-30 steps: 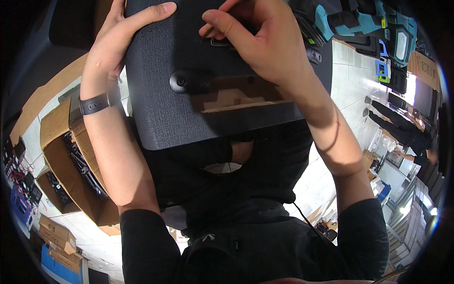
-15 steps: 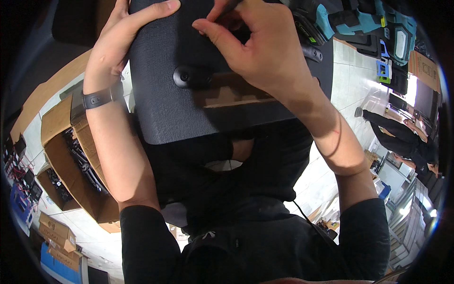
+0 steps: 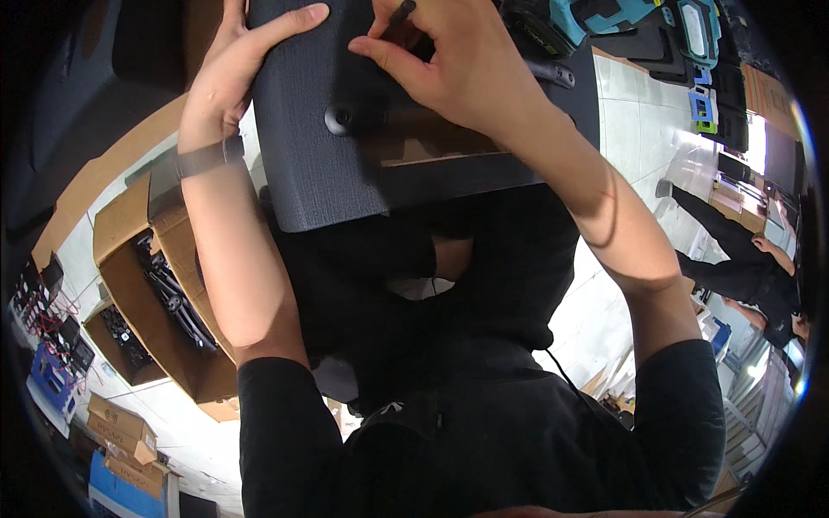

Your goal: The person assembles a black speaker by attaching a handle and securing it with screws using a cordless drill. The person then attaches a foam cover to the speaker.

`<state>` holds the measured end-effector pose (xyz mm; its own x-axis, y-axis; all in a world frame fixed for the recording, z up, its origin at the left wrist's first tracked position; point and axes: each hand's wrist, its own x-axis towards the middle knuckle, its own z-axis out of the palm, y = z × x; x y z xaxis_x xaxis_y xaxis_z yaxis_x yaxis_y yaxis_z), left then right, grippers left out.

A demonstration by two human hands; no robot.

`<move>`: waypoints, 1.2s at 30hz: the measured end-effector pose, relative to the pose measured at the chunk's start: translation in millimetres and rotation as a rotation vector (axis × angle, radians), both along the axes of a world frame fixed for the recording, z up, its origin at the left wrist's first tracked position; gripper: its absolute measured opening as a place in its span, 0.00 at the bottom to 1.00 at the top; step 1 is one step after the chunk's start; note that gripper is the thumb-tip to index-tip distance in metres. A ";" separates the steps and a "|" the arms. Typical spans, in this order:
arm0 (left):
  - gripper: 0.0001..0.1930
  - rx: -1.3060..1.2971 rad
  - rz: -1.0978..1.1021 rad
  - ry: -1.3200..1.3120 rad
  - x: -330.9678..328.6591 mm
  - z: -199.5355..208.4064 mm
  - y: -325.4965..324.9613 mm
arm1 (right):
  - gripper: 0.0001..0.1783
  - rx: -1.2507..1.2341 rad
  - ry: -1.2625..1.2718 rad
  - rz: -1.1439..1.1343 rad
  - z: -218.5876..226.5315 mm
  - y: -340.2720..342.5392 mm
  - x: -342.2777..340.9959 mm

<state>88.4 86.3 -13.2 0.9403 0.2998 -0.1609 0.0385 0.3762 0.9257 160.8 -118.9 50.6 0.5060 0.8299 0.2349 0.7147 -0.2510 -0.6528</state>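
Dark textured case [image 3: 319, 173]: upper centre of view, in front of the person, near edge above the dark-clad legs; its top runs out of frame. Left hand [image 3: 226, 73]: at the case's left edge, 1 thumb laid on the face, fingers along the outer side. Fingers partly cropped; cannot tell how far they close. Right hand [image 3: 462, 65]: over the case face, thumb and fingers bent into a pinch around 1 thin dark rod [image 3: 403, 11]; kind of rod not clear.

On the case: 1 round fitting [image 3: 342, 119] left of the right hand; 1 dark bracket [image 3: 553, 74] by the right edge. Teal-and-black power tool [image 3: 553, 24] near the upper right corner. Wristband [image 3: 210, 159] on the left wrist. Farther left: 1 open cardboard box [image 3: 121, 220] holding dark parts [image 3: 177, 298]. Far right: 1 other person [image 3: 734, 246], dark clothing.
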 end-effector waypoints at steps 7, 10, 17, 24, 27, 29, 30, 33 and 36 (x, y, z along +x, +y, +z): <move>0.55 0.194 0.014 0.076 0.8 -25.9 10.4 | 0.12 0.156 0.102 -0.141 25.7 -13.0 -0.8; 0.59 0.348 0.009 0.107 -2.9 -30.1 14.6 | 0.06 0.287 0.168 -0.213 23.6 -51.7 -7.4; 0.61 0.646 0.047 0.121 -27.5 3.0 -26.4 | 0.04 0.461 0.268 -0.449 14.2 -182.1 -74.9; 0.60 0.746 0.018 0.077 -9.5 3.4 -23.9 | 0.06 0.562 0.176 -1.114 -24.5 -368.6 -93.7; 0.49 0.908 -0.054 0.020 -13.1 -3.3 4.9 | 0.08 0.564 0.128 -1.391 -103.7 -465.7 -100.6; 0.46 0.897 -0.027 0.159 -26.3 8.1 23.3 | 0.21 0.525 0.237 -1.636 -176.4 -498.4 -114.5; 0.43 0.701 -0.066 0.153 -25.8 3.3 22.0 | 0.29 0.350 0.375 -1.727 -223.1 -539.7 -129.8; 0.28 1.132 -0.038 0.126 -17.7 12.7 16.6 | 0.36 0.130 0.627 -2.005 -269.1 -549.0 -204.8; 0.20 1.492 -0.109 0.067 -22.8 18.2 2.7 | 0.40 -0.023 0.731 -2.022 -305.6 -560.7 -261.9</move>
<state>65.6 89.0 5.0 0.9719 0.1532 0.1790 0.0601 -0.8958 0.4404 -101.1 -679.6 -255.0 0.4421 -0.8209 -0.3615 -0.7832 -0.1570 -0.6016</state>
